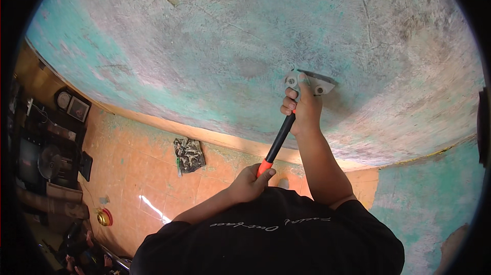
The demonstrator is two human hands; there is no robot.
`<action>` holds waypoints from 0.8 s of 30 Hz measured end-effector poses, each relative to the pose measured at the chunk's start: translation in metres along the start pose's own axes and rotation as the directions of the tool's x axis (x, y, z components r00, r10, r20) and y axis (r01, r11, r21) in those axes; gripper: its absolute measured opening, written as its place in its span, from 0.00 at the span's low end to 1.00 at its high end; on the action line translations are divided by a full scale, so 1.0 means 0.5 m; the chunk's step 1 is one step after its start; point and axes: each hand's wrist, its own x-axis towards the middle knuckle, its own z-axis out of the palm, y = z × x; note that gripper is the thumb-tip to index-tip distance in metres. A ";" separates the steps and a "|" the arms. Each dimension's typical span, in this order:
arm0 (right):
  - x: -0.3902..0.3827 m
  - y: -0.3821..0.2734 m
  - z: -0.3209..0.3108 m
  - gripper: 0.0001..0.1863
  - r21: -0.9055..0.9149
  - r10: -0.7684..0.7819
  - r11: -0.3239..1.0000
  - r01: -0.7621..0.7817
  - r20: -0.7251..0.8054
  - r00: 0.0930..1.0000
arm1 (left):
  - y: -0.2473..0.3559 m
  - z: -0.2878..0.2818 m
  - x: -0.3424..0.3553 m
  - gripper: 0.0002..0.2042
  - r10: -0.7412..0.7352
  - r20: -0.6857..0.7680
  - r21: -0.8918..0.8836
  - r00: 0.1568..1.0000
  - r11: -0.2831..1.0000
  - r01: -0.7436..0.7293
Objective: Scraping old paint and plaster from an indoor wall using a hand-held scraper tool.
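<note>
A long-handled scraper (281,137) with a black shaft and orange-red grip slants up from my body to the wall. Its wide metal blade head (323,83), fixed with round bolts, lies at the wall (215,45), whose turquoise paint is patchy over grey plaster. My right hand (307,108) is closed round the shaft just below the head, thumb stretched up onto the metal. Lower down, my left hand (250,183) wraps the orange-red end of the handle, close to my chest. Whether the blade edge touches the wall I cannot tell.
Paint flakes litter the orange tiled floor (128,172) along the wall's foot. A dark patterned bundle (188,155) lies there. Farther left are a fan (49,162), a picture frame (78,108) and a gold-and-red pot (104,217). Parts of people show at the lower left.
</note>
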 end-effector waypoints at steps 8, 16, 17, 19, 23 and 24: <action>-0.006 -0.005 0.002 0.11 -0.005 0.004 1.000 -0.004 -0.024 1.000 | 0.004 -0.001 -0.004 0.17 0.022 0.008 0.026 1.000 0.999 -0.022; -0.006 -0.003 -0.002 0.11 -0.002 0.014 1.000 -0.014 -0.016 1.000 | 0.006 -0.004 0.000 0.18 0.039 0.003 0.053 0.999 0.998 -0.039; -0.005 -0.005 0.002 0.11 -0.003 0.016 1.000 -0.016 -0.016 1.000 | 0.005 -0.002 -0.001 0.18 0.025 0.000 0.050 1.000 0.998 -0.025; -0.002 -0.010 0.013 0.12 -0.007 -0.007 1.000 0.008 0.012 1.000 | 0.008 -0.008 0.006 0.18 0.035 0.002 0.048 0.999 0.998 -0.035; 0.004 -0.003 -0.004 0.10 0.006 -0.008 1.000 0.008 0.023 1.000 | 0.006 -0.002 0.002 0.18 0.042 0.003 0.061 0.999 0.997 -0.042; 0.006 -0.003 -0.003 0.10 0.001 -0.003 1.000 0.003 0.013 1.000 | 0.008 -0.004 0.007 0.18 0.046 0.005 0.062 0.999 0.997 -0.046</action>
